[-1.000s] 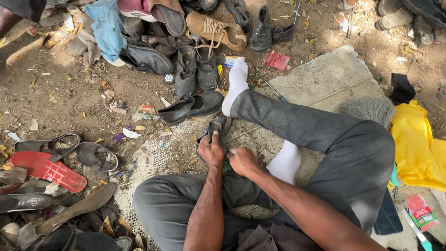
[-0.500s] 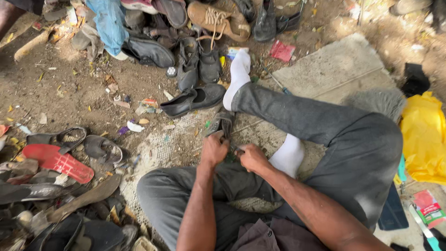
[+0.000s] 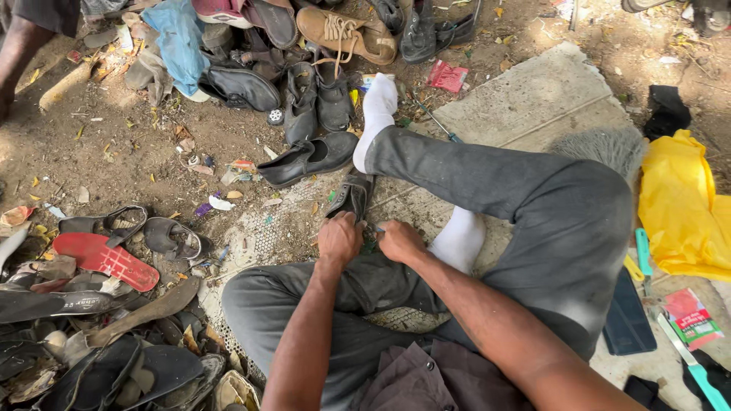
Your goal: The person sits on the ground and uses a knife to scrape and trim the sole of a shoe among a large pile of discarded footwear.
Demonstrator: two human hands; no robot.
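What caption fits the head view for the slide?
Seated on the ground among piled worn footwear, a person grips a black shoe with the left hand, right hand beside it.

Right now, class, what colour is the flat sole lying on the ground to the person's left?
Red: the flat sole shows best in the head view, among dark sandals.

black shoe (image 3: 352, 195) | dark, worn leather, small | lying on the ground just below the raised leg, tilted, near end gripped by left hand (image 3: 339, 238) | right hand (image 3: 399, 240) closed beside it
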